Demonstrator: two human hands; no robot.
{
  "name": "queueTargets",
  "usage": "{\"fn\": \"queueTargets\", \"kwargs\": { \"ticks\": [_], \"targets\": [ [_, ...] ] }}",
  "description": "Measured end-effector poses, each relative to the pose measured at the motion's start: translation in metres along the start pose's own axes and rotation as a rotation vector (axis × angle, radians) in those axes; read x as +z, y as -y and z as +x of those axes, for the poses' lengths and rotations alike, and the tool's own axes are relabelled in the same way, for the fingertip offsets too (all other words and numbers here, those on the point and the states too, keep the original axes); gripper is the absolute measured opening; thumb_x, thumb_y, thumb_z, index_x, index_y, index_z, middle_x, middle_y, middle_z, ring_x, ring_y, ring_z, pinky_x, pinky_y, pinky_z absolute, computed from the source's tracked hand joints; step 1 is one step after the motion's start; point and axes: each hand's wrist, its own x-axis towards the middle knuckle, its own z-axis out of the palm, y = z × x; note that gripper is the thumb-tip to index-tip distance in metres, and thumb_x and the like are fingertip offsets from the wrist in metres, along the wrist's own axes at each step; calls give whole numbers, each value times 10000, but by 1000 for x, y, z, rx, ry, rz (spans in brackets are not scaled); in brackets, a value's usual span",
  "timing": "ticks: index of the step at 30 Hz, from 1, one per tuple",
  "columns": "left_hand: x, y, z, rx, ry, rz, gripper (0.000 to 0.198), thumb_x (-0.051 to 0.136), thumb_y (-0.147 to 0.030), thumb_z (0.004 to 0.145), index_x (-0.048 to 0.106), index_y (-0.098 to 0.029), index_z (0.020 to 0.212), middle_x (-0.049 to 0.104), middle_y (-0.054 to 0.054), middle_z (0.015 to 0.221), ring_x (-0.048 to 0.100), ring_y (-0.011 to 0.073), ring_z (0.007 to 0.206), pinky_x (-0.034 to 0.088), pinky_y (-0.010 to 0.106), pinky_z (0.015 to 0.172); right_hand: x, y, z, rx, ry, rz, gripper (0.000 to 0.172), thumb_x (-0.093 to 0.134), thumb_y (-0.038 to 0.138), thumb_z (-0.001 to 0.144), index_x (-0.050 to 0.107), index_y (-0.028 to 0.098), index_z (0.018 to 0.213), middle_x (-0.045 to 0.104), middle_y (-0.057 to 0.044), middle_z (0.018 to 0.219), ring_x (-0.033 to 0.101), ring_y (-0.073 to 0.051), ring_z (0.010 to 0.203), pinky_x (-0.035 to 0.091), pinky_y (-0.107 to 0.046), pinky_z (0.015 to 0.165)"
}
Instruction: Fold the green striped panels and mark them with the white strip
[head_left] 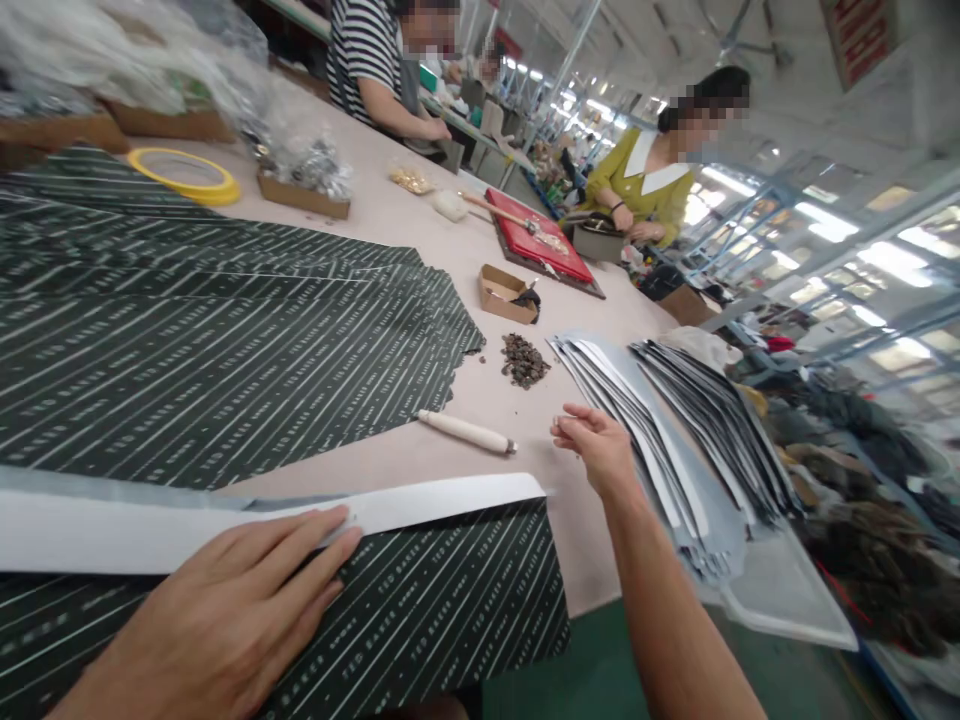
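My left hand lies flat, fingers stretched out, on a long white strip. That strip rests on a dark lining fabric piece printed with white diagonal stripes and lettering. Over the table, between a white-handled tool and the stacked strips, my right hand is raised with its fingers bent together; whatever they pinch, if anything, is too small to make out. Beyond it lies a heap of small dark brown metal-looking pieces. More of the printed fabric spreads across the left side.
Stacked white and black strips lie at right. Farther back are a small cardboard box, a red board with a hammer, yellow tape rolls and bagged metal parts. Two co-workers stand across the table.
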Motion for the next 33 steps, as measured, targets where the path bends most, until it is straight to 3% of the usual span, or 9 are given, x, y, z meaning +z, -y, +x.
{"fn": "queueTargets", "kwargs": {
  "ticks": [4, 6, 10, 13, 17, 22, 27, 30, 33],
  "targets": [
    [-11, -8, 11, -56, 46, -15, 284, 435, -221, 1045, 651, -191, 1227, 677, 47, 1265, 620, 225, 1115, 447, 389, 962, 34, 49, -46, -17, 121, 283, 394, 780, 471, 748, 678, 169, 980, 777, -58, 769, 746, -193, 669, 618, -316, 646],
    [-15, -11, 14, -49, 76, -10, 272, 451, -211, 1033, 645, -169, 1218, 669, 65, 1255, 619, 226, 1114, 465, 390, 942, 54, 71, -71, -110, 181, 280, 285, 786, 401, 785, 704, 190, 958, 780, -38, 764, 742, -178, 663, 602, -282, 630],
    [-20, -11, 15, -61, 137, -21, 253, 474, -216, 1014, 623, -158, 1210, 665, 71, 1169, 625, 233, 1075, 505, 394, 870, 93, 99, -111, -525, 177, 36, 69, 674, 224, 887, 721, 213, 936, 793, -24, 849, 753, -172, 740, 606, -280, 709],
    [-21, -12, 14, -71, 172, -25, 253, 486, -225, 1014, 604, -153, 1226, 661, 65, 1130, 623, 238, 1053, 515, 399, 845, 116, 104, -125, -863, 177, -85, 163, 572, 111, 926, 692, 203, 986, 778, -34, 847, 739, -167, 740, 595, -271, 697],
    [-19, -12, 11, -77, 143, -39, 227, 505, -212, 1007, 599, -140, 1200, 644, 65, 1091, 605, 238, 1031, 508, 403, 840, 129, 102, -129, -1092, 253, -172, 240, 509, 32, 948, 652, 185, 1064, 758, -51, 863, 709, -173, 774, 588, -296, 750],
    [-16, -12, 10, -79, 114, -57, 106, 560, -202, 977, 604, -150, 1058, 615, 42, 994, 578, 223, 923, 495, 398, 800, 128, 98, -129, -1215, 322, -251, 219, 554, 30, 949, 629, 115, 1136, 760, -96, 942, 684, -216, 855, 582, -348, 811],
    [-15, -10, 10, -82, 120, -53, 97, 546, -212, 987, 607, -154, 1035, 632, 54, 1037, 592, 228, 964, 497, 402, 838, 122, 99, -125, -1302, 417, -285, 220, 537, 40, 959, 641, 86, 1148, 753, -123, 955, 669, -234, 873, 574, -362, 809],
    [-17, -11, 11, -75, 111, -31, 162, 519, -202, 998, 616, -135, 1109, 655, 74, 1059, 614, 230, 993, 506, 390, 830, 120, 103, -122, -1245, 458, -254, 251, 491, 30, 965, 648, 112, 1143, 753, -103, 927, 663, -216, 843, 571, -344, 797],
    [-20, -12, 13, -78, 120, -10, 221, 480, -192, 1007, 616, -118, 1165, 676, 94, 1101, 634, 241, 1019, 517, 392, 813, 120, 107, -119, -1057, 510, -197, 214, 506, 60, 967, 657, 161, 1080, 751, -66, 902, 661, -196, 816, 562, -329, 777]
  ]
}}
